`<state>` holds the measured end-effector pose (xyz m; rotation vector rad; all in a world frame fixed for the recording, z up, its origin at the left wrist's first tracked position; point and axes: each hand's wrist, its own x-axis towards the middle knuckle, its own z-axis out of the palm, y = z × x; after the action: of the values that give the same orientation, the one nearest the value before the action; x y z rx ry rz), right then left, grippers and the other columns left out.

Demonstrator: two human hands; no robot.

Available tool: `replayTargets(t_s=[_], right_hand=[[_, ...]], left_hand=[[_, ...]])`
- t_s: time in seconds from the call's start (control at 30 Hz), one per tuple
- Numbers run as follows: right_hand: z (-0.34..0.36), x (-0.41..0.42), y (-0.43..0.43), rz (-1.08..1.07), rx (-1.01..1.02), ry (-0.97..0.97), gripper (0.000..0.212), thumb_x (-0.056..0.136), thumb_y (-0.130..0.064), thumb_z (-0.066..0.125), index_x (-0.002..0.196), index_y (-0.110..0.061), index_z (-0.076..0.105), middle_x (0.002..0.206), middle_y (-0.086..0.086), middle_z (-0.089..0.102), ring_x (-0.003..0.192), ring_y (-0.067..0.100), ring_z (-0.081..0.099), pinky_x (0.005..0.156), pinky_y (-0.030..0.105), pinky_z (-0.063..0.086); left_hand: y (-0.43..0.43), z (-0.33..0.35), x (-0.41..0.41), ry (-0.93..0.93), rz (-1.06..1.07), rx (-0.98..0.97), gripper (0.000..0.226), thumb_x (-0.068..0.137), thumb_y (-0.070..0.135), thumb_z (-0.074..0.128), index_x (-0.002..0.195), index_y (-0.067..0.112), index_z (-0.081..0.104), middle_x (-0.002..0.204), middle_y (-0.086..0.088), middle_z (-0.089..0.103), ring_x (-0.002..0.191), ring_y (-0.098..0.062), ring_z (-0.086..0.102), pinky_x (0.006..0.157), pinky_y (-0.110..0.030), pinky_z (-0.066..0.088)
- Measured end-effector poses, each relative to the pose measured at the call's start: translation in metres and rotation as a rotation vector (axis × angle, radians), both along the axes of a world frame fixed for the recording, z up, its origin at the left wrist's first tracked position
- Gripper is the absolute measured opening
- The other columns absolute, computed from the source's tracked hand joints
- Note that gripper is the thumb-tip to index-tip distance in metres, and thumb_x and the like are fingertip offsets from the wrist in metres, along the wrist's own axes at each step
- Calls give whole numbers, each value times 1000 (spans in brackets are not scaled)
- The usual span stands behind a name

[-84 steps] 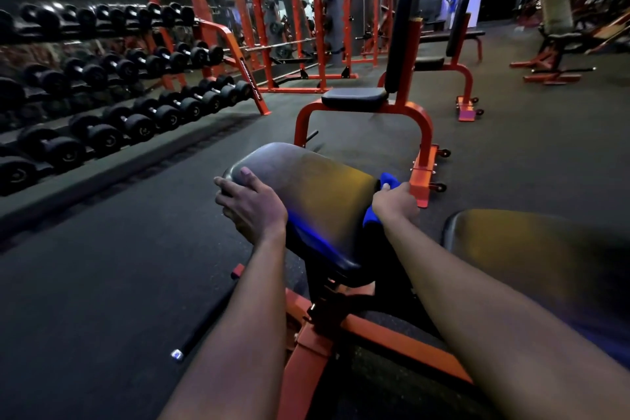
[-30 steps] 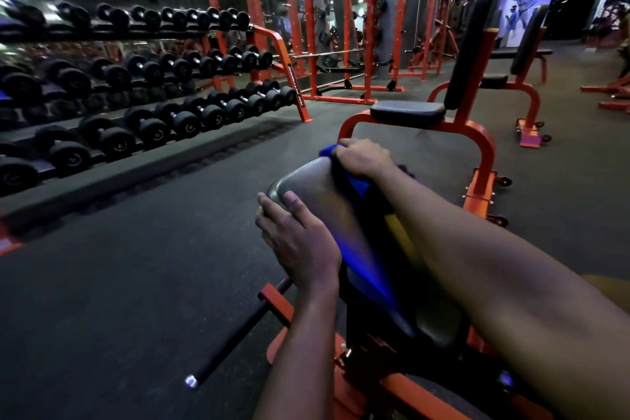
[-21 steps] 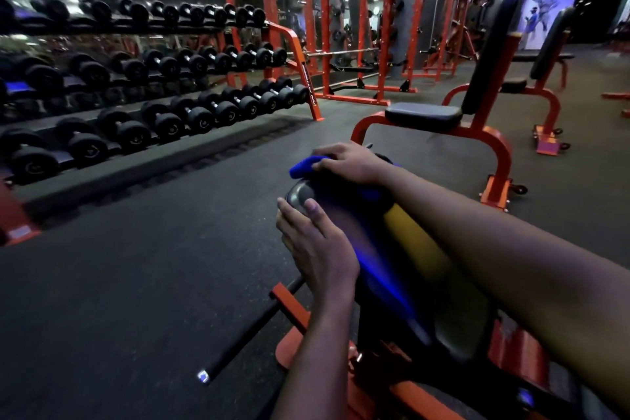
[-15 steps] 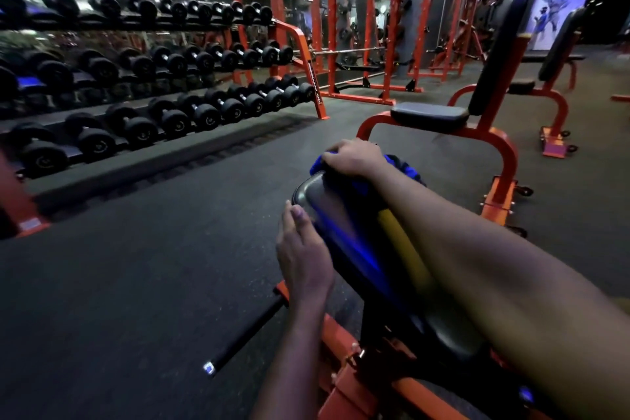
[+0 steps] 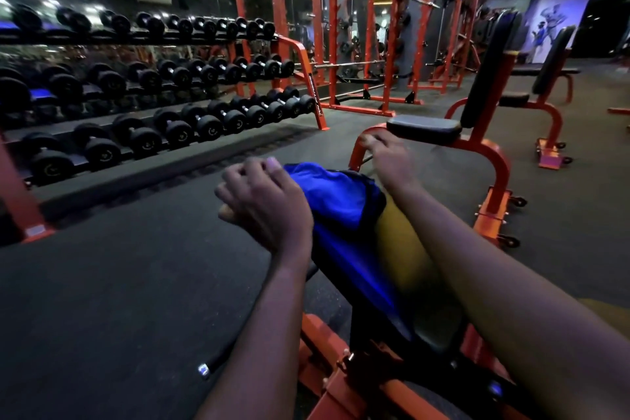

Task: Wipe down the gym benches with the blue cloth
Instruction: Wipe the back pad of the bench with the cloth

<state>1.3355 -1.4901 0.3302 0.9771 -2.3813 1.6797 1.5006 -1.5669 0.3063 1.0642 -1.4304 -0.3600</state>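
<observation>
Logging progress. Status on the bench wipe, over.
Left hand fingers curled at blue cloth edge, grip unclear. Right hand blurred past it. Cloth draped over black padded bench end. Nothing blocking.

Single head-worn wide view: faces forward and down, close over the near bench (image 5: 405, 242); dumbbell rack (image 5: 170, 106) far left.

A crumpled bright blue cloth (image 5: 337, 201) lies draped over the far end of the nearest black padded bench (image 5: 436, 331), which has an orange steel frame. Just beyond it stands a second orange-framed bench (image 5: 424, 126), its backrest upright.
</observation>
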Motion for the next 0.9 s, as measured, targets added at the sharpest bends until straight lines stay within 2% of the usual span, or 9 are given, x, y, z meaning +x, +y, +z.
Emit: replayTargets(t_s=[0.07,0.13,0.2,0.27,0.37,0.47,0.57,0.73,0.9], right_hand=[[-25,-37,25,-259,357,-130,34,102,-32,42,117,-11,63,122,14,63,107,29,60,84,29,46],[-52,-60,40,-240,675,-239,49,105,-37,32,133,-3,54,142,22,50,130,37,48,105,36,39],[-69,-70,45,-206,758,-290,62,105,-47,26,142,-3,46,150,22,41,137,38,40,114,39,32],[-75,-74,46,-194,758,-258,65,103,-51,24,143,-5,46,150,23,41,136,38,41,113,43,32],[-78,-72,47,-227,765,-201,64,102,-51,21,139,-8,49,145,21,47,131,37,46,110,46,36],[-82,-69,46,-263,770,-163,63,101,-50,20,139,-9,50,144,20,49,131,36,47,107,46,34],[-81,-67,46,-274,765,-148,62,101,-49,19,138,-10,50,143,20,49,131,35,48,105,45,35],[-84,-67,46,-301,764,-130,62,101,-48,19,137,-10,51,143,20,50,130,35,48,106,45,35],[-84,-69,44,-307,775,-115,62,101,-48,18,136,-11,53,141,20,51,129,35,49,106,46,35]], left_hand=[[11,17,-21,-246,-79,4,41,94,51,41,107,20,66,120,-9,56,115,-31,45,93,-47,31],[22,22,-47,-603,-292,144,66,89,69,34,126,21,60,136,-16,49,128,-36,37,106,-60,20],[25,14,-69,-899,-370,278,86,77,84,34,136,23,51,146,-23,38,135,-45,27,106,-73,5],[16,8,-75,-1010,-327,306,93,68,89,41,136,26,47,143,-24,40,131,-46,31,105,-74,13],[-26,13,-65,-904,-427,433,93,61,88,54,131,27,51,135,-13,53,125,-36,47,101,-53,40],[-59,9,-52,-763,-617,553,96,47,85,59,121,25,62,131,-8,61,120,-31,55,100,-38,46],[-50,-9,-34,-485,-609,532,72,59,72,60,115,27,66,121,-10,66,115,-32,57,94,-34,44],[-8,-59,-2,-51,-525,564,59,86,50,62,138,25,51,129,-15,61,120,-36,52,99,-37,40],[-37,-41,-18,-84,-681,549,60,58,49,61,114,28,65,110,-7,70,105,-30,62,96,-41,49]])
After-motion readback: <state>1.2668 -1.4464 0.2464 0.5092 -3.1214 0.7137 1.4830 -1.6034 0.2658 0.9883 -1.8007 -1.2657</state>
